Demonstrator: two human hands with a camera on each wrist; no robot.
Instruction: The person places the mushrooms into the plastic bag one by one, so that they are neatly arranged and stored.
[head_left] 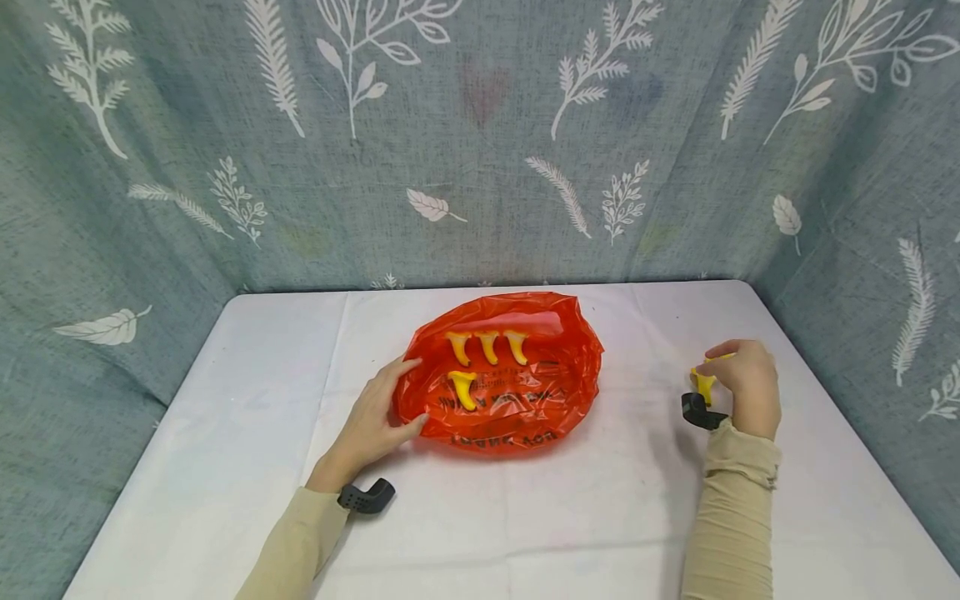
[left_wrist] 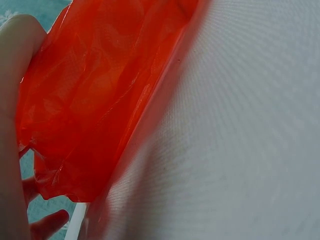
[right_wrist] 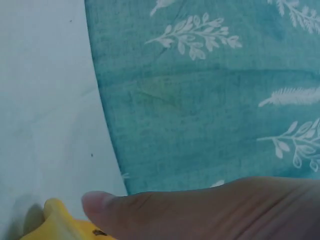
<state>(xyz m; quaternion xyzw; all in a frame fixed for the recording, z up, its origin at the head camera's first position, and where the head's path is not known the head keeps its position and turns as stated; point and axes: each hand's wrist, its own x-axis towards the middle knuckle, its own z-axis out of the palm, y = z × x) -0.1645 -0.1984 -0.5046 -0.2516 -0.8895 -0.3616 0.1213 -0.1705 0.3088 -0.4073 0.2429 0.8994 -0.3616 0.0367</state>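
Observation:
A crumpled red plastic bag [head_left: 517,421] lies opened out on the table, its rim raised. Three yellow curved pieces [head_left: 488,347] form a row inside it, with another yellow piece [head_left: 464,390] below them. My left hand [head_left: 367,425] grips the bag's left edge; the left wrist view shows red plastic [left_wrist: 95,100] between thumb and fingers, partly hiding the fingers. Well right of the bag, my right hand [head_left: 750,379] pinches a yellow piece [head_left: 703,387]. In the right wrist view, the thumb [right_wrist: 200,212] lies against yellow plastic [right_wrist: 62,225], cut off by the frame's bottom.
A white cloth [head_left: 517,533] covers the table. Grey-green curtains [head_left: 480,208] with white leaf prints stand behind the table and along both sides. Each wrist wears a black device, the left one [head_left: 367,497] close above the cloth.

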